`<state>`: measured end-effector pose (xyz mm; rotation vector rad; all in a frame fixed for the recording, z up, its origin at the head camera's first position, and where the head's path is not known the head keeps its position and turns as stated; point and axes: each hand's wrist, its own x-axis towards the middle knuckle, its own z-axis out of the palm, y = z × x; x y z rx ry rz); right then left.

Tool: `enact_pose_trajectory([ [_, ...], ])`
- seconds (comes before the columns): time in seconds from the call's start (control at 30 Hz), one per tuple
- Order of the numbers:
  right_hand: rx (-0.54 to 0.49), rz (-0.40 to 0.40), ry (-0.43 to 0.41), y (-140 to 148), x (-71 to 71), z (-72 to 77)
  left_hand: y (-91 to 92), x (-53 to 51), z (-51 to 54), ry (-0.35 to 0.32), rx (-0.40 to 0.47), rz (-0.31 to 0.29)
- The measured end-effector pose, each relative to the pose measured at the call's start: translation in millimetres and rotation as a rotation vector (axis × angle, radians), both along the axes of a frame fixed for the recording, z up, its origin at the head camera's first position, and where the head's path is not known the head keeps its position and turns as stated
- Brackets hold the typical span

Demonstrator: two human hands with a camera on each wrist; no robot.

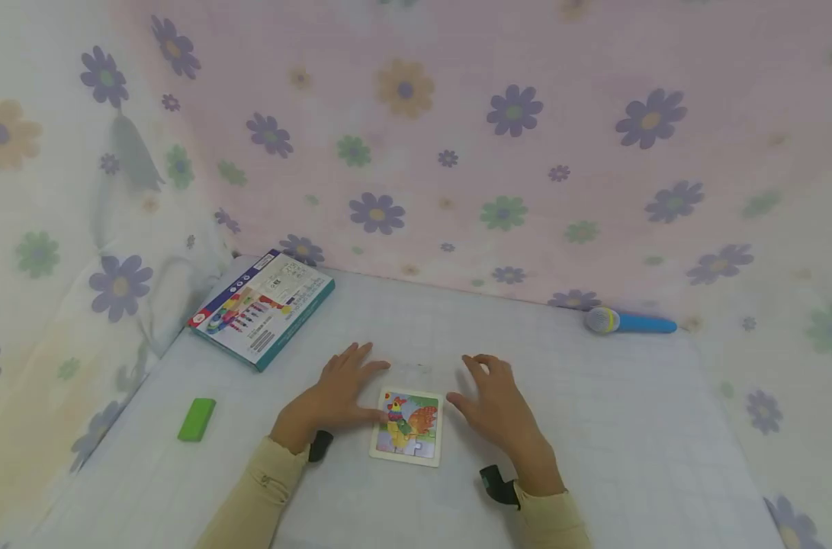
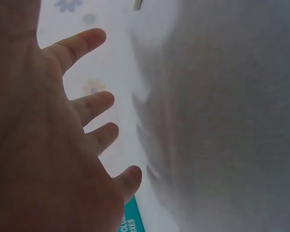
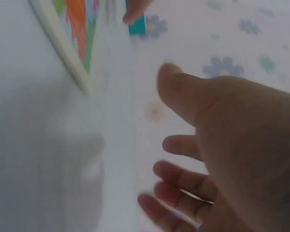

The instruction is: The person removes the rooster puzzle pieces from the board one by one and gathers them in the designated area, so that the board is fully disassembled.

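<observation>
A small square puzzle (image 1: 407, 425) with a rooster picture and a cream frame lies flat between the two hands. On its left, the left hand (image 1: 336, 393) is spread, its thumb reaching to the puzzle's left edge; whether it touches cannot be told. The right hand (image 1: 501, 408) hovers on the right with parted fingers, apart from the puzzle, holding nothing. In the left wrist view the left hand (image 2: 63, 130) shows separated fingers with nothing in them. The right wrist view shows the right hand (image 3: 232, 145) and a corner of the puzzle frame (image 3: 63, 48).
A flat box (image 1: 265, 309) with a teal side lies at the back left. Nearer the left edge is a green block (image 1: 197, 419). A blue toy microphone (image 1: 631, 321) rests at the back right. Flowered cloth (image 1: 457, 183) hangs behind the white-covered table (image 1: 635, 442).
</observation>
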<state>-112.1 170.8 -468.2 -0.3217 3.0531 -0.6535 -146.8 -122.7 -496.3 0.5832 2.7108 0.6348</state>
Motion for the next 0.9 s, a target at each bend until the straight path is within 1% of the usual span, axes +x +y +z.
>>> enact_pose_trajectory([
  [0.1, -0.070, 0.016, -0.006, -17, 1.5, -4.4, 3.5, 0.5, -4.9, 0.001, -0.027, -0.034],
  [0.2, -0.153, 0.049, -0.027, -32, 1.8, -8.0, 7.0, 1.8, -4.9, -0.002, -0.020, -0.051],
  [0.33, -0.218, 0.139, -0.046, -47, -1.1, -14.7, 9.5, 3.7, -1.4, -0.009, -0.010, -0.029],
  [0.43, -0.225, 0.196, -0.074, -55, -1.8, -22.0, 9.3, 4.9, -1.6, -0.014, -0.029, -0.015],
  [0.5, -0.224, 0.215, -0.084, -59, -1.5, -25.9, 9.1, 5.5, -3.1, -0.010, -0.035, -0.013],
  [0.63, -0.224, 0.225, -0.089, -66, -1.0, -28.8, 9.8, 6.0, -5.9, 0.012, -0.028, -0.022],
  [0.8, -0.204, 0.194, -0.083, -71, -1.1, -29.3, 13.1, 7.0, -6.0, 0.027, 0.002, -0.039],
  [0.9, -0.192, 0.177, -0.085, -74, -1.2, -31.4, 13.9, 8.1, -4.9, 0.025, 0.009, -0.029],
])
